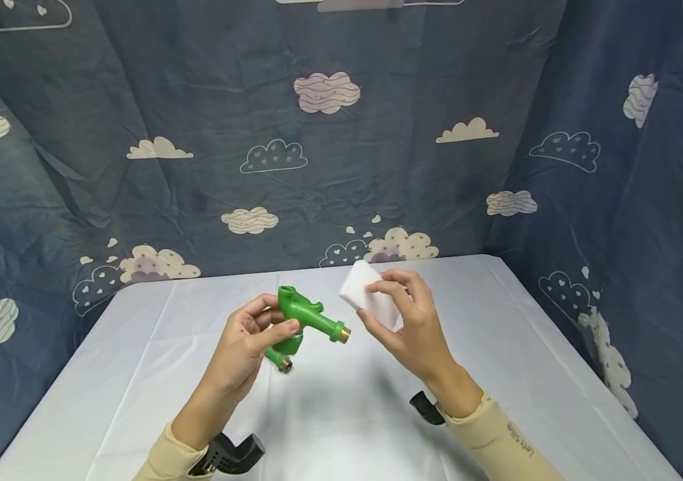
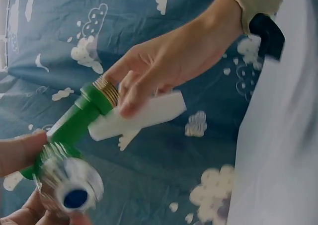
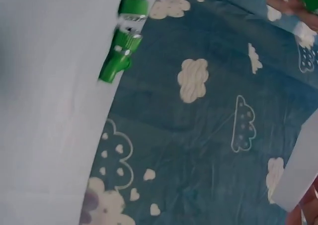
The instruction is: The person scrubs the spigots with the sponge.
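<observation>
My left hand [image 1: 275, 321] grips a green plastic tap [image 1: 308, 315] above the white table [image 1: 497, 374], thumb pressed on its body. The tap's brass threaded end [image 1: 344, 334] points right, toward my right hand [image 1: 368, 302], which pinches a white sponge block [image 1: 366, 294] between thumb and fingers just beyond that end. In the left wrist view the sponge [image 2: 149, 113] lies against the tap [image 2: 74, 120] below the brass thread [image 2: 107, 90], and a metal spout end [image 2: 67, 185] faces the camera. The right wrist view shows the tap [image 3: 121, 46] blurred and a corner of the sponge [image 3: 298, 175].
A blue curtain with a cloud print [image 1: 329, 167] closes off the back and both sides of the table. The white tablecloth's edges run near the left and right curtains. Black wrist straps [image 1: 230, 454] sit on both beige sleeves.
</observation>
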The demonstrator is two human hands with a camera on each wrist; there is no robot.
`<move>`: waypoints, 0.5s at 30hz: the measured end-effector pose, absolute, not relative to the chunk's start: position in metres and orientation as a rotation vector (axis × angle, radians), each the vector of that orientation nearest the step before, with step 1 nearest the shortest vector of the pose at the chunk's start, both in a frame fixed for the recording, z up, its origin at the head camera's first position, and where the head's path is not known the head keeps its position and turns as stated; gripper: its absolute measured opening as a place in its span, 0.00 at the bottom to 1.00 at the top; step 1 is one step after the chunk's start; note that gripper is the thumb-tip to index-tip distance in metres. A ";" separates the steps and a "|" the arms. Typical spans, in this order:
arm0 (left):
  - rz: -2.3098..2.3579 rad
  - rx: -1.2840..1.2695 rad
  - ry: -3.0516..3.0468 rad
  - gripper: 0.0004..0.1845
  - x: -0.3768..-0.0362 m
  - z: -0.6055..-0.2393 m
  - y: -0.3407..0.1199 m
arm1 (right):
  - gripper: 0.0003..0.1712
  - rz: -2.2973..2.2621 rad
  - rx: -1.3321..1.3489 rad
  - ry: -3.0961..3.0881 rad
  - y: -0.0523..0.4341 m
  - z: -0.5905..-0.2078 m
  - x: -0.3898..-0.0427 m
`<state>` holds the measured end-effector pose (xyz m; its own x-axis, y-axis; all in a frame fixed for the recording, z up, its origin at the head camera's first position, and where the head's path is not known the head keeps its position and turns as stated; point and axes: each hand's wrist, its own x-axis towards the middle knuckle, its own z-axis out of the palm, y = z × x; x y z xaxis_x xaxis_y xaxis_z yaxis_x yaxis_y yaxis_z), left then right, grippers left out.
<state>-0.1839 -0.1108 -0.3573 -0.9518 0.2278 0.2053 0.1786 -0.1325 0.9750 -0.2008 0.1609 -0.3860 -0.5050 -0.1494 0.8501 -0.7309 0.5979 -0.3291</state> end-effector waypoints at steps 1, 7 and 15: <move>2.272 0.460 2.107 0.12 -0.184 -0.358 -0.111 | 0.20 0.922 0.686 -2.000 0.162 -0.385 -0.201; 2.191 0.369 2.377 0.18 -0.187 -0.359 -0.107 | 0.19 0.788 0.832 -1.974 0.146 -0.381 -0.184; 2.012 0.414 2.541 0.20 -0.179 -0.354 -0.108 | 0.23 0.558 0.753 -2.013 0.147 -0.386 -0.190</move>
<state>-0.1795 -0.1085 -0.3545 -0.9601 0.1193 0.2529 0.2735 0.2126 0.9381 -0.1902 0.1469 -0.3857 -0.4204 -0.2938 0.8584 -0.6936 0.7140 -0.0954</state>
